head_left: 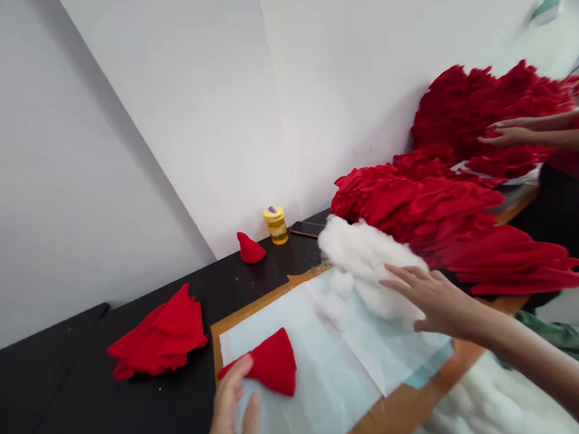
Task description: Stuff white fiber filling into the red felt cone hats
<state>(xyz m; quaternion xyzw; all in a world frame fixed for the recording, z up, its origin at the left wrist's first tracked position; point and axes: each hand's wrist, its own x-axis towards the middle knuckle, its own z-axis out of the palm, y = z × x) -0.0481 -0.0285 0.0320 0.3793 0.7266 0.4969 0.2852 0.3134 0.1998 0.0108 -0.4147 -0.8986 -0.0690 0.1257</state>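
A red cone-shaped fabric piece, like a small hat (276,364), lies on its side on the white paper sheet (327,381). My left hand (234,408) is at its pointed end, fingertips over the tip and thumb apart from the fingers. Whether those fingertips press on the cloth I cannot make out. Farther right, a heap of white fluffy stuffing (367,257) rests on the paper. My right hand (433,296) reaches over the heap's near side with its fingers spread, nothing held in them.
Left lies a stack of red fabric pieces (163,330). By the wall stand a red cone (250,248), a yellow-lidded jar (276,225) and a phone (308,229). Large red fabric piles (434,212) fill the right, near another person's hands (511,133). More stuffing (495,405) is below.
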